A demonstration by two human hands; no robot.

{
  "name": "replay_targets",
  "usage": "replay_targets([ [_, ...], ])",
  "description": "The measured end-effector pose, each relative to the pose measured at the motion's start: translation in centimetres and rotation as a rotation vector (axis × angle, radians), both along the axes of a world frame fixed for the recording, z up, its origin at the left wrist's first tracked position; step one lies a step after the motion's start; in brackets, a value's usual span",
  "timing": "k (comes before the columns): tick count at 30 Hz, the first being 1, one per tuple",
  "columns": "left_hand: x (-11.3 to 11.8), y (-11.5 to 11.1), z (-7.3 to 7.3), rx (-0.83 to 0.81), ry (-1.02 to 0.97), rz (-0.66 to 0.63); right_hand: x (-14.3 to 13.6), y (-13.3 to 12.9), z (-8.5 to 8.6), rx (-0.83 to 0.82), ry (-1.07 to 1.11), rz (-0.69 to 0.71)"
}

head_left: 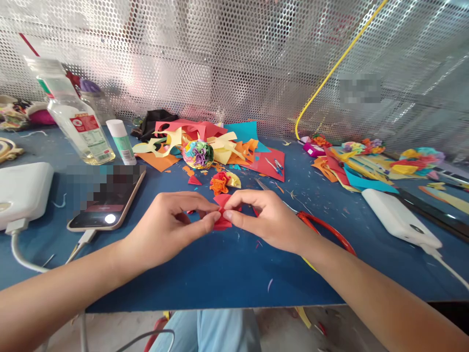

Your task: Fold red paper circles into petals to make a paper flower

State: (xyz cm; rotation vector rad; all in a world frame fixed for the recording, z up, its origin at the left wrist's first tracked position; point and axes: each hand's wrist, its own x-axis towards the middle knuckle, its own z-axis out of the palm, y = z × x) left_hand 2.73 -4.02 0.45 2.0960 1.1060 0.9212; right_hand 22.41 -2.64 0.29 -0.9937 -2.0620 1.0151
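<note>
My left hand (183, 216) and my right hand (260, 215) meet over the middle of the blue table. Thumb and fingers of both are pinched on one small piece of red paper (222, 225), whose upper and lower parts show between them. Just beyond the fingertips lies a small red and orange paper flower (219, 183) with a pale yellow folded piece (233, 180) against it. Scissors with red handles (326, 225) lie partly under my right hand and forearm. A multicoloured paper ball (198, 154) sits farther back.
Coloured paper sheets and scraps (234, 142) cover the back middle. To the left stand a clear bottle (82, 122), a glue stick (121, 142), a phone (110, 200) and a white power bank (25, 193) with cables. On the right lie another power bank (401, 217) and paper strips (370, 166).
</note>
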Motion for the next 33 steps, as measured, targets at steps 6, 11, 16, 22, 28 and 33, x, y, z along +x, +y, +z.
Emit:
replay_targets([
  [6,0.0,0.1,0.0,-0.024,0.030,-0.032,0.0,-0.2,0.3,0.151,-0.075,-0.003],
  [11,-0.1,-0.1,0.1,-0.047,0.056,0.001,0.1,-0.4,0.4,0.126,-0.069,0.025],
  [16,0.0,-0.1,0.4,-0.070,0.049,0.022,0.1,-0.8,0.6,0.106,-0.053,0.004],
  [22,0.2,-0.3,0.3,-0.036,0.030,0.044,0.2,-1.0,0.9,0.117,-0.098,-0.022],
  [28,0.2,-0.2,0.2,-0.067,0.007,0.017,0.0,-0.9,0.8,0.138,-0.111,-0.024],
  [33,0.4,-0.4,0.6,-0.137,0.013,0.073,-0.1,-1.0,0.5,0.203,-0.094,-0.002],
])
